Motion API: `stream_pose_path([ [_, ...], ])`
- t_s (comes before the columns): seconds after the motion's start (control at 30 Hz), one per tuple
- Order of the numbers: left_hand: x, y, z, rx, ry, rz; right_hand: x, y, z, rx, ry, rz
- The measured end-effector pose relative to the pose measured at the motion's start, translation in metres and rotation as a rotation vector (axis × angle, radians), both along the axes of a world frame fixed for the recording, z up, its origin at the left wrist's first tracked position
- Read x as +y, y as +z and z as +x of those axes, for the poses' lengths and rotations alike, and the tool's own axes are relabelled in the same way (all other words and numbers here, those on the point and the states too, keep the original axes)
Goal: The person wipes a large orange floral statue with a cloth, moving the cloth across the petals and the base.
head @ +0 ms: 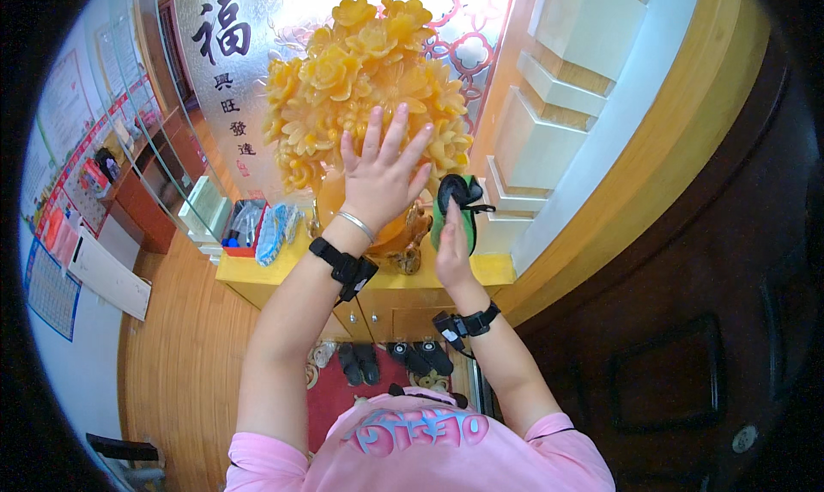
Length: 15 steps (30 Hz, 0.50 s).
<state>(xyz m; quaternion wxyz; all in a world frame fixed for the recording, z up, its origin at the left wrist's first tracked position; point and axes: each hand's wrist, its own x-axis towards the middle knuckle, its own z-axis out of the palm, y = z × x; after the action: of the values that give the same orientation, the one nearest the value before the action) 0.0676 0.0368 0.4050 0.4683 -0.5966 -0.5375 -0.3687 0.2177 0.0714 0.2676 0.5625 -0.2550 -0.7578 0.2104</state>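
My left hand [383,170] is spread wide in front of a large yellow carved flower sculpture [335,76], palm towards it. Whether the palm touches the carving cannot be told. A silver bangle [356,225] and a black strap with a small device [347,270] circle that wrist. My right hand [453,250] is seen edge-on with its fingers straight and pointing up. Right behind it stands a green and black pouch [444,216], partly covered by the hand; contact between them is unclear. The sculpture rests on a yellow cabinet top [450,280].
Left on the cabinet are a red box [241,250] with pens, a blue patterned cloth item [273,234] and a white box [205,205]. Shoes [359,363] sit on a red mat [328,395] below. A dark door [669,369] flanks the right side; a glass panel [225,138] stands behind.
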Motion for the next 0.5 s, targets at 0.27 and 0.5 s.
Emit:
stream_pose_path([
  [0.27, 0.013, -0.012, -0.013, 0.028, 0.104, -0.056, 0.029, 0.062, 0.03, -0.428, -0.094, 0.172],
  [0.5, 0.018, -0.017, -0.015, 0.042, 0.097, -0.029, 0.06, 0.067, 0.011, 0.12, -0.129, 0.023],
])
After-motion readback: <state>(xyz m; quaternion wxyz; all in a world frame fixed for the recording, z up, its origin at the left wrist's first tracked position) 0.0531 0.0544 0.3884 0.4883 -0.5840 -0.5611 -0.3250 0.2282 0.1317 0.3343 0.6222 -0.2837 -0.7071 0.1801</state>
